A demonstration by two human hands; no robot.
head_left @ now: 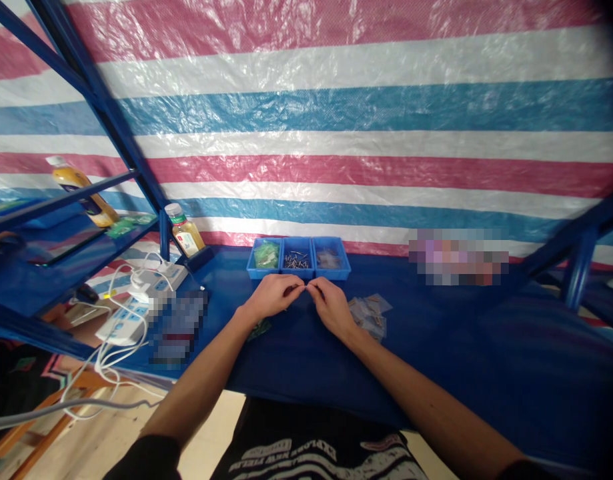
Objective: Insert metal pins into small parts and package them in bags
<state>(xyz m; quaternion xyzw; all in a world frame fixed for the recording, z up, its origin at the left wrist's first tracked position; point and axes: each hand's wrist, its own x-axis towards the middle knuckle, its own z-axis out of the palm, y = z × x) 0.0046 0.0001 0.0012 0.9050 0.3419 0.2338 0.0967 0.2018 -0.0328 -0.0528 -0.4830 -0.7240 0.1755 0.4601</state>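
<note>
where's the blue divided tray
In the head view, the tray sits on the blue table, just beyond the left hand and right hand, right of a small bottle.

Apparently screws (pixel 297 262) in the middle compartment of a tray (pixel 299 276)

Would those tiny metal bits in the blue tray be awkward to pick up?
The small metal pins look stiff, so they probably won't bend. Being thin and rounded, they would likely roll if pushed and seem fiddly to pinch singly. Each is probably light, and the loose pile in the blue tray may shift easily.
</note>
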